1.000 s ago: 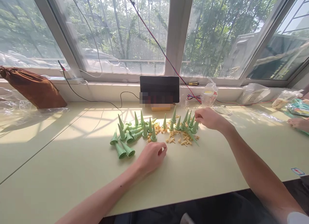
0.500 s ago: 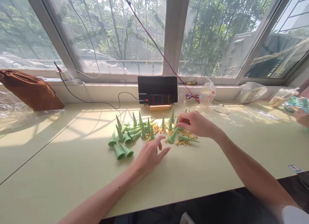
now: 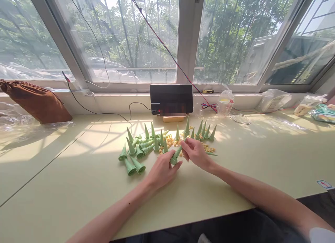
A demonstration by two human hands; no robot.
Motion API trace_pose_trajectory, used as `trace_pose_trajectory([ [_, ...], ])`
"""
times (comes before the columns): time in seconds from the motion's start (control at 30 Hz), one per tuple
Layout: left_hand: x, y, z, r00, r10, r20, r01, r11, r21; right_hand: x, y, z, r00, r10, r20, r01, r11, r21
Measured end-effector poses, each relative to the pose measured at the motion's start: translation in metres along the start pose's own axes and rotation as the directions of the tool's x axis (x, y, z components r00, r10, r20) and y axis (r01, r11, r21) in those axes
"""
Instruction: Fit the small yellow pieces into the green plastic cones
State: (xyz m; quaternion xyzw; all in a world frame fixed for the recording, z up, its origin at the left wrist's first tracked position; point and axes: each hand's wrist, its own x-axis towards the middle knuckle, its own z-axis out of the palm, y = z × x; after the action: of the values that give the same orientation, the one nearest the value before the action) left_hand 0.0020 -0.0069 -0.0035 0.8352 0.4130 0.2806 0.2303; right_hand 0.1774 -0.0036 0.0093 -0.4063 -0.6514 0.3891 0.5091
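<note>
A green plastic cone spike (image 3: 176, 157) is held slantwise between my hands, its wide collared end toward me. My right hand (image 3: 196, 153) pinches its narrow end. The thumb and fingers of my left hand (image 3: 160, 169) close around the wide end. Left of my hands lies a group of green cone spikes (image 3: 131, 167), some standing point up and others on their sides with hollow ends showing. More upright cones (image 3: 200, 128) stand behind my right hand. Small yellowish peg-like pieces (image 3: 170, 141) are scattered among the cones, partly hidden by my right hand.
A black tablet (image 3: 171, 99) leans at the back on a small wooden stand (image 3: 173, 119). A brown drawstring bag (image 3: 36, 103) lies at left. Along the window ledge are a bagged cup (image 3: 225, 103), a yellow cutter (image 3: 208, 91) and plastic bags (image 3: 274, 99). Cables run across the back.
My right hand has brought the cone left and toward me, into my left hand, whose fingers have closed on it. Another person's hand at the far right has gone out of view.
</note>
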Motion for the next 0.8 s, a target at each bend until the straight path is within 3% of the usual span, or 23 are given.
trace_pose_trajectory([
  [0.1, 0.001, 0.003, -0.002, 1.0, -0.004, 0.023, 0.006, 0.998, -0.065, -0.003, 0.011, 0.001, 0.999, 0.017, -0.05, -0.018, 0.999, -0.031],
  [0.27, 0.0, 0.006, -0.007, 0.986, -0.04, 0.162, 0.085, 0.955, -0.283, -0.004, 0.021, -0.002, 0.998, 0.033, -0.061, -0.038, 0.996, -0.084],
  [0.5, 0.001, 0.003, -0.009, 0.963, -0.037, 0.268, 0.149, 0.898, -0.414, -0.005, 0.026, -0.004, 0.996, -0.082, -0.031, 0.071, 0.959, -0.274],
  [0.8, 0.004, 0.005, -0.013, 0.97, -0.243, 0.029, 0.235, 0.894, -0.381, -0.001, 0.024, -0.01, 0.98, -0.186, -0.076, 0.123, 0.856, -0.503],
])
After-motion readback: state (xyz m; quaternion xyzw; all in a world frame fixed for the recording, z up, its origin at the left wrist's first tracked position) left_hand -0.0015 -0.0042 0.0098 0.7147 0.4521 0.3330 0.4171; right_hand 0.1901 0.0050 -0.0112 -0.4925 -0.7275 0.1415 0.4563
